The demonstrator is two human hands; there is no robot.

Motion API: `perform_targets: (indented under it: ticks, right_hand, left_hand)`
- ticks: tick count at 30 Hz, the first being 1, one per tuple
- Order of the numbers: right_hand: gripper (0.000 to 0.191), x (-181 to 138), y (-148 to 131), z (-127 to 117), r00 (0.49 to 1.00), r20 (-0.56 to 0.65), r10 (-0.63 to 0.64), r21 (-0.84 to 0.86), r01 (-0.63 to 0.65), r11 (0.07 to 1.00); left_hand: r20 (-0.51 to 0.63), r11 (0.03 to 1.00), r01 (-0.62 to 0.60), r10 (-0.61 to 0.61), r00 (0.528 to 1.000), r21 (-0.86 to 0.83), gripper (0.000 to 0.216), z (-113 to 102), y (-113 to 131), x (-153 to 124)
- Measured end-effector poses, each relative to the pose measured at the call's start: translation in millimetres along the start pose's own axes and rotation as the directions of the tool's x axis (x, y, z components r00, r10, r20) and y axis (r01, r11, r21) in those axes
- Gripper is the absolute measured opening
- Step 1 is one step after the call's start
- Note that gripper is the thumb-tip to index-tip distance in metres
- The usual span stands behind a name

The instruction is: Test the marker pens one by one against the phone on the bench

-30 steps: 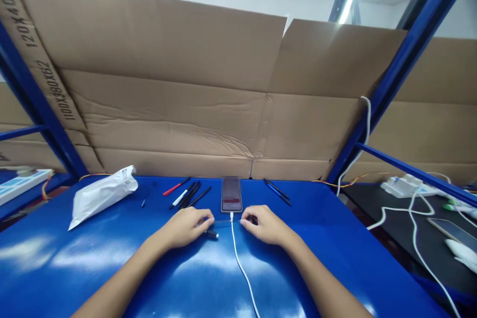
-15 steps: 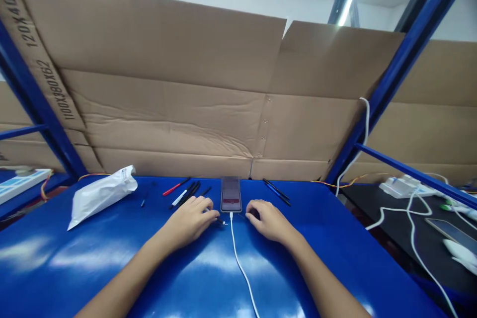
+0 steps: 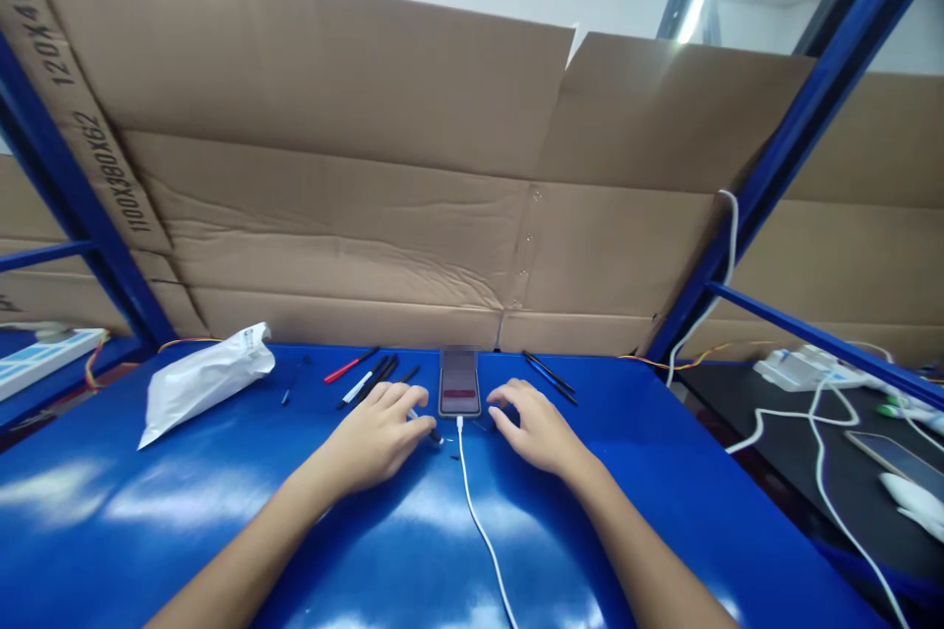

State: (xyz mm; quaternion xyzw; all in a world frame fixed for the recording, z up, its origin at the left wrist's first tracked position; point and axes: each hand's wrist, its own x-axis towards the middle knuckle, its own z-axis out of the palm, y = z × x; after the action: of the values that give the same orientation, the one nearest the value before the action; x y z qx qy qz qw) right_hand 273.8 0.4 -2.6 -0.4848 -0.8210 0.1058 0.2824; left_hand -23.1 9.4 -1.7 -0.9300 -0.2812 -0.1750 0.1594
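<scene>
My left hand (image 3: 380, 437) is closed around a dark pen (image 3: 437, 436), whose pale end pokes out past the fingertips; the rest is hidden. My right hand (image 3: 535, 425) is open beside the phone, thumb and forefinger apart with nothing visible between them. Between my hands a phone (image 3: 458, 383) stands near the cardboard, a white charging cable (image 3: 472, 503) meeting its lower end. By the cable lies a tiny dark piece (image 3: 454, 457), too small to name. Left of the phone are a red pen (image 3: 346, 369) and several black pens (image 3: 380, 375); two dark pens (image 3: 550, 373) lie to its right.
A white plastic pouch (image 3: 206, 381) rests on the blue tabletop (image 3: 354, 560) at left. Cardboard panels (image 3: 346, 216) close off the back, between blue frame posts (image 3: 803, 133). At right, a black table (image 3: 782, 462) holds a power strip (image 3: 803, 366), cables and another phone (image 3: 896, 460).
My right hand's thumb and fingers have parted, and the dark thing at its fingertips no longer shows. A tiny dark piece now lies by the cable. The left hand stays around the pen.
</scene>
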Motion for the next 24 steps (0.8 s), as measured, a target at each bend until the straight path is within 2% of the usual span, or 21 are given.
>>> perform_targets:
  ticks: [4,6,9,13,18,24]
  right_hand:
    - [0.010,-2,-13,2,0.994,-0.038,-0.100,0.128,0.104,0.986]
    - [0.013,-4,-23,7,0.987,-0.007,-0.160,0.208,0.158,0.965]
    - [0.012,-6,-36,16,0.979,0.029,-0.204,0.233,0.192,0.953]
    - [0.007,-6,-39,18,0.981,0.044,-0.186,0.179,0.176,0.968]
    - [0.004,-6,-30,5,0.983,0.055,-0.173,0.044,0.170,0.984]
    - [0.007,-7,-23,2,0.979,0.142,-0.145,-0.117,0.162,0.980]
  left_hand:
    - [-0.052,0.987,0.083,-0.091,0.995,-0.135,0.025,-1,8,4]
    - [-0.093,0.971,0.089,-0.112,0.989,-0.224,0.025,2,13,7]
    - [-0.132,0.960,0.076,-0.115,0.985,-0.270,0.025,8,19,9]
    - [-0.131,0.965,0.134,-0.167,0.977,-0.225,0.028,13,22,11]
    - [-0.108,0.965,0.196,-0.217,0.970,-0.175,0.033,10,18,10]
    - [-0.087,0.911,0.288,-0.326,0.941,-0.297,0.031,2,10,7]
